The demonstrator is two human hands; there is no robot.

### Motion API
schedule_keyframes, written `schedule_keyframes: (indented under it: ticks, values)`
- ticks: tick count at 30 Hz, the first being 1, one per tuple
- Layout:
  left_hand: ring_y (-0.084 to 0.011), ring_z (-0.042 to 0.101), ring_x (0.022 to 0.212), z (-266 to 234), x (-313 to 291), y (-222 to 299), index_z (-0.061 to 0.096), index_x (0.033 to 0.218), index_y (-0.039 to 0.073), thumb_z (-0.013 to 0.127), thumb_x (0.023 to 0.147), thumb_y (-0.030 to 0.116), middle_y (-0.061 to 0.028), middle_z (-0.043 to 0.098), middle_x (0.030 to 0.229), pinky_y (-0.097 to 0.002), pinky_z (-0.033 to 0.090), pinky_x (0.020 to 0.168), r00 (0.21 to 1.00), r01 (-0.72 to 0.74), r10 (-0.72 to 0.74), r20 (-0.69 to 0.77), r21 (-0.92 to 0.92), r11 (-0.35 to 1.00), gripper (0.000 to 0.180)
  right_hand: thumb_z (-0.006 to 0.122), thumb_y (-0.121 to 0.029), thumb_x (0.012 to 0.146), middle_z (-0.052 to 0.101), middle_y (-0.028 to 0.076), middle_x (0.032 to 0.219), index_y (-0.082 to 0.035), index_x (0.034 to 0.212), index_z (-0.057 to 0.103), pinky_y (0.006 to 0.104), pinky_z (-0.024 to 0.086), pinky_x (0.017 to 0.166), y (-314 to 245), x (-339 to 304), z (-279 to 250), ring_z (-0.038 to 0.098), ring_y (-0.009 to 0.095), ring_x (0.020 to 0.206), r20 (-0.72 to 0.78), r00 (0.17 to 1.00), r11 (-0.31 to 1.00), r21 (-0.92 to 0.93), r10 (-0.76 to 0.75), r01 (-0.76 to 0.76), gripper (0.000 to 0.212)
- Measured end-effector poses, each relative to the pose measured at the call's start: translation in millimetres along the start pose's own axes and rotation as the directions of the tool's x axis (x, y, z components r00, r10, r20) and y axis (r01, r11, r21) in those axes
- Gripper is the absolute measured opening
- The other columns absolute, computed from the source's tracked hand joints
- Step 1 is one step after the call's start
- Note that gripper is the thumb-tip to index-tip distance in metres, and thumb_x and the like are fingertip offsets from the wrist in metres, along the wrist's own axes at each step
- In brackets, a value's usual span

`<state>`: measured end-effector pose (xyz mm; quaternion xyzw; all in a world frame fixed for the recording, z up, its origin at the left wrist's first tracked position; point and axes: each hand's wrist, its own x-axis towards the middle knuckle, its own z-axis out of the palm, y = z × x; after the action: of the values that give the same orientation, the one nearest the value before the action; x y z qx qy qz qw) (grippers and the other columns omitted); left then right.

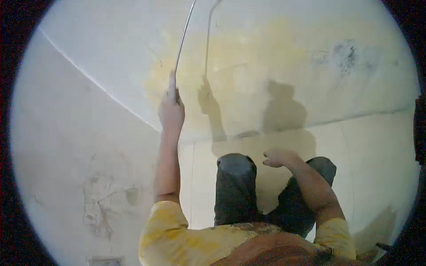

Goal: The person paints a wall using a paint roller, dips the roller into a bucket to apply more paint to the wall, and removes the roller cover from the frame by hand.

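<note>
In the head view, your left hand (172,113) is clamping around the grey handle (172,88) of a thin, bent metal rod (182,44). Your left forearm (168,162) is pointing almost straight up the picture, nearly in line with the wrist, and the back of the hand is showing while the fingers are mostly hiding. The handle is standing close to upright in the picture; above it the rod is leaning a little to the right and running out past the top, so its far end is lying out of view.

The rod is showing in front of the pale wall (248,111), toward its left edge, where it is meeting the side wall (66,111). A yellow patch (262,53) is spreading across the pale wall to the right of the rod, and the shadow (213,106) of your hand and rod is falling on it.

Your right hand (282,157) is showing between your knees, nearer the right knee (323,167), below the wall's lower edge. Its forearm is slanting up and leftward, and its fingers are pointing left, bending loosely; you cannot tell whether they are closing fully.
</note>
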<state>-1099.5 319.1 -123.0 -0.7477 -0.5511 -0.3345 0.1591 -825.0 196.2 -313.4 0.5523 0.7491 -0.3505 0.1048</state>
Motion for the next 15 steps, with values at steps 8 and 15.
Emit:
schedule_keyframes:
  ticks: [8,15]
  values:
    - [-0.0286,0.054,0.058,-64.1,120.3,131.7,0.018,0.143,0.029,0.04,0.091,0.008,-0.0172,0.057,0.072,-0.0408,0.043,0.053,0.964,-0.223,0.232,-0.133,0.078,0.972,0.061,0.047,-0.038,0.083,0.056,0.019,0.116,-0.004,0.118,0.052,0.0445,0.04,0.09,20.4,6.2,-9.5,0.052,0.033,0.108,-0.181,0.983,0.999,0.035,0.038,-0.032,0.049]
    - [-0.0321,0.056,0.063,7.9,53.6,12.3,0.017,0.143,0.029,0.044,0.085,0.004,-0.0166,0.055,0.082,-0.041,0.046,0.057,0.984,-0.176,0.177,-0.019,0.038,0.984,0.069,0.048,-0.04,0.085,0.056,0.019,0.116,-0.004,0.117,0.052,0.0448,0.041,0.09,25.7,14.4,-2.8,0.052,0.034,0.108,0.068,0.99,0.991,0.039,0.123,-0.126,0.049]
